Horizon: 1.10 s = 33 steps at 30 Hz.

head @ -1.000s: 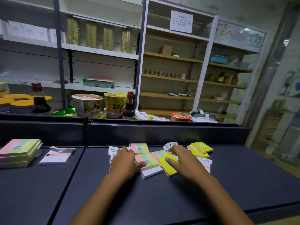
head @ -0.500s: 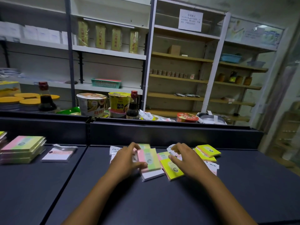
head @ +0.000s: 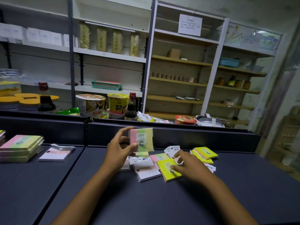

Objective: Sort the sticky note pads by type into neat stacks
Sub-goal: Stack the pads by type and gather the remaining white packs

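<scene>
My left hand (head: 119, 150) holds a pink-green-yellow striped pad (head: 142, 140) upright above the dark counter, thumb and fingers pinching its edges. My right hand (head: 186, 163) rests with fingers spread on a bright yellow pad (head: 167, 168) marked 2207. A loose pile lies between the hands: a white-and-pink pad (head: 147, 173), another striped pad (head: 159, 157) and small white packets (head: 172, 150). Two yellow-orange pads (head: 205, 153) sit stacked to the right. At the far left stands a stack of striped pads (head: 21, 147), with a white-pink pad (head: 56, 153) beside it.
The dark counter (head: 146, 200) has a seam (head: 65, 176) left of my arms and a raised back wall (head: 194, 137). Behind it stand noodle cups (head: 90, 104), soy sauce bottles (head: 130, 108) and shelving. Bare counter lies in front of the pile.
My left hand has lifted the striped pad off the pile and raised it upright. My right hand slid onto the yellow pad. The view has shifted slightly.
</scene>
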Tool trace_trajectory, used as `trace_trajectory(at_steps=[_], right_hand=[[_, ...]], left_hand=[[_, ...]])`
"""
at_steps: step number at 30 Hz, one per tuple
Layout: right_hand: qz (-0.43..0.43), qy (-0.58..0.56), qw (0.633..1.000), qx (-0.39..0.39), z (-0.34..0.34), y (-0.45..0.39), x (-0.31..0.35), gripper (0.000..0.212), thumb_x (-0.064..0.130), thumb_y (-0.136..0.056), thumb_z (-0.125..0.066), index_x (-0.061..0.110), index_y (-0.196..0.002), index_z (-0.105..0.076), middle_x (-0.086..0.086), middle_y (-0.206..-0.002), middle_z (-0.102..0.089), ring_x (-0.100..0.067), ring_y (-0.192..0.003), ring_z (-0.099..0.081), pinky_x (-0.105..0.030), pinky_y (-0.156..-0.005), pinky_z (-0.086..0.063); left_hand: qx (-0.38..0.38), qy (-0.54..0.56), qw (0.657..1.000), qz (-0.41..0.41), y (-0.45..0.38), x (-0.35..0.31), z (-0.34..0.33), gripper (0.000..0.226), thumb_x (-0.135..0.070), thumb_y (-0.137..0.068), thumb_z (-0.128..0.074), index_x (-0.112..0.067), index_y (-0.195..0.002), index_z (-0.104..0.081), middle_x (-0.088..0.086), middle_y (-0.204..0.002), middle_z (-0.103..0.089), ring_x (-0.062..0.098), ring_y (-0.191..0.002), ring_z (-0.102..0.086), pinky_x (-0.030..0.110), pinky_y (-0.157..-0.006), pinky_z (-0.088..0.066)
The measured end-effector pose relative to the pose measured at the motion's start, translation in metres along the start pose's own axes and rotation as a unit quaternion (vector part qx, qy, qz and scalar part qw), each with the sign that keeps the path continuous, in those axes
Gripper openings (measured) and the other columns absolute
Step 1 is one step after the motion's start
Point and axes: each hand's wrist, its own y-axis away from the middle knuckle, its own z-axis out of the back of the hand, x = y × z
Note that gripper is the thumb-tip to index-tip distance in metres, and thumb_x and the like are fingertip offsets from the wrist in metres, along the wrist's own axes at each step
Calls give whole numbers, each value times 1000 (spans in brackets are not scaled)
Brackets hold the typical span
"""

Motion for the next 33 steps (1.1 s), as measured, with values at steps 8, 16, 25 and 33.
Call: trace_trajectory(at_steps=[8,16,25,33], right_hand=[[-45,26,997,53,-5,0,0,77,63,-75,-70,29,-136,-40,3,-128,-57,-15,-105,-57,-34,-90,-49],[-62,-33,998,4,-13,1,3,81,49,-73,-81,21,-139,-43,-2,-124,-56,-17,-109,-56,-30,-87,-46],[-71,-164,977,-116,-23,17,17,46,26,-77,-82,21,-114,-55,1,-114,-57,-16,-105,-55,-28,-81,-43],[-87,-381,901,-189,-41,44,40,23,6,-83,-76,16,-98,-62,-1,-93,-70,-16,-84,-70,-33,-75,-59]], left_hand=[[-29,8,999,-11,-2,1,5,54,-6,-85,-72,-31,-129,-53,3,-99,-73,15,-88,-73,28,-61,-59],[-27,17,999,-3,-1,5,5,55,-4,-83,-74,-31,-127,-54,4,-98,-73,13,-86,-73,29,-60,-60],[-44,14,999,6,14,7,8,56,-4,-81,-76,-34,-124,-57,10,-100,-68,20,-90,-70,32,-60,-61],[-44,20,998,28,40,5,16,60,-4,-81,-75,-43,-123,-56,12,-104,-67,24,-97,-69,41,-67,-62]])
